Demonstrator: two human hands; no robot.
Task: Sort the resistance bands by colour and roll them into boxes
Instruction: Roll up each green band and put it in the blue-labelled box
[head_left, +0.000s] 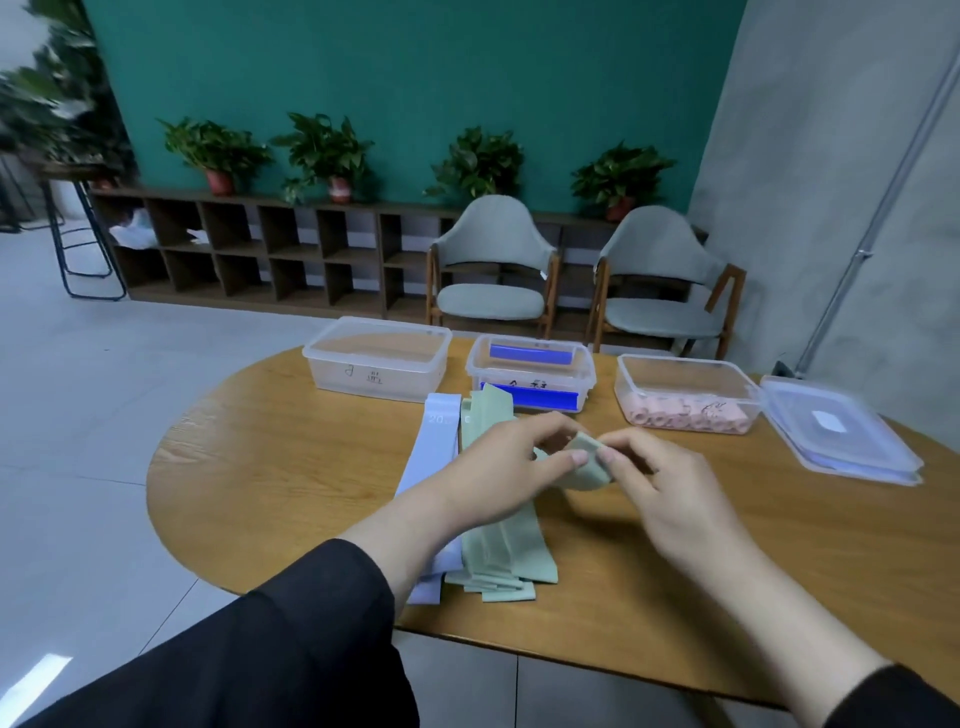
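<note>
Fingers: left hand (511, 457) and right hand (657, 480) pinch a folded green band (584, 467) between them, above mid-table.
Writing: "20" on the lilac band (434, 452); box marks unreadable.
Bands: green pile (501, 561) under the left wrist, near the table (260, 467) edge.
Boxes: far row, 3; right box (685, 395) holds pink rolls.

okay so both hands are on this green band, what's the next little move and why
Probably keep rolling: both hands pinch the end of a green band, which looks only partly rolled, with more green bands lying flat beneath. Finish the roll before boxing it. The right box holds pink rolls, the left box looks empty, so it likely goes there.
</note>
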